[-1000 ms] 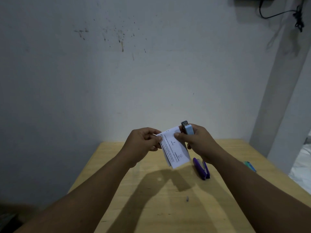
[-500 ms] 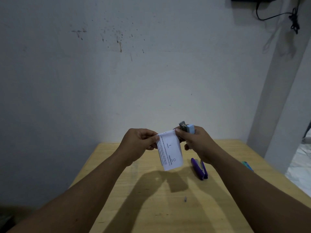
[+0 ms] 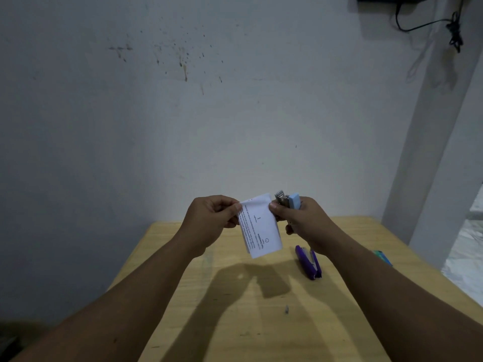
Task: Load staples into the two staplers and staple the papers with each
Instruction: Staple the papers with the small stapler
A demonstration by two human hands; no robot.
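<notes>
We took the wooden bench (image 3: 183,296) as our landmark. Above its far-left part, the left hand (image 3: 209,218) was closed in a pinch, its grip on the upper left corner of the folded papers (image 3: 261,228). The papers hung in the air above the far middle of the bench, printed side toward us, tilted a little. Just right of them, the right hand (image 3: 303,220) gripped the light blue stapler (image 3: 294,201), thumb pressed on the papers' upper right edge; the stapler's metal head (image 3: 280,197) stood just beside that corner, though we could not tell whether it touched the sheet. On the bench below the right hand lay the purple stapler (image 3: 308,262), slightly open. Nearer us, a small dark speck, possibly a staple (image 3: 286,309), rested on the wood. At the bench's right edge lay a teal object (image 3: 383,257), partly hidden by the forearm.
</notes>
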